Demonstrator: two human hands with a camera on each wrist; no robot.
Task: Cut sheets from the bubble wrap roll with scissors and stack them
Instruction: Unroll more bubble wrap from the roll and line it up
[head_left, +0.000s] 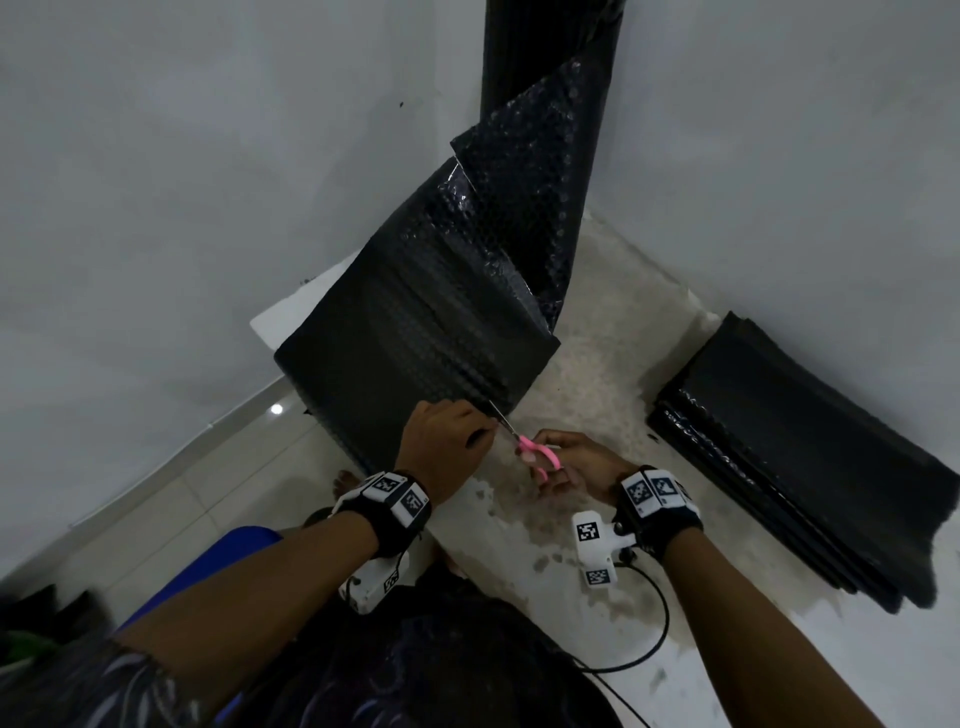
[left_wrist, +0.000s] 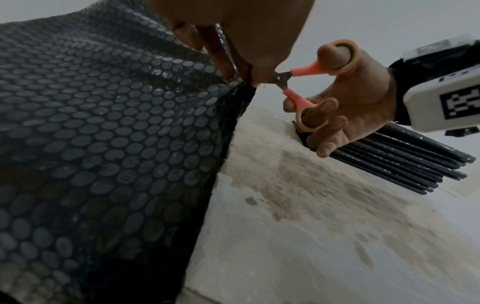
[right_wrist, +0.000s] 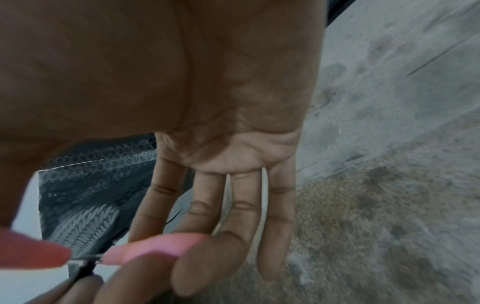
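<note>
A tall black bubble wrap roll (head_left: 545, 93) stands in the corner, and its loose sheet (head_left: 415, 332) hangs down toward me. My left hand (head_left: 447, 436) pinches the sheet's near edge (left_wrist: 233, 82). My right hand (head_left: 571, 467) grips pink-handled scissors (head_left: 535, 452), thumb and a finger through the loops (left_wrist: 337, 55). Their blades (head_left: 501, 418) meet the sheet edge right beside my left fingers. In the right wrist view the pink handle (right_wrist: 155, 246) is blurred under my fingers. A stack of cut black sheets (head_left: 800, 457) lies at the right by the wall.
White walls close the corner on the left and at the back. The floor (head_left: 597, 374) is stained beige between the roll and the stack. A white board (head_left: 291, 312) lies under the hanging sheet. My knees and a black cable (head_left: 654, 623) are below the hands.
</note>
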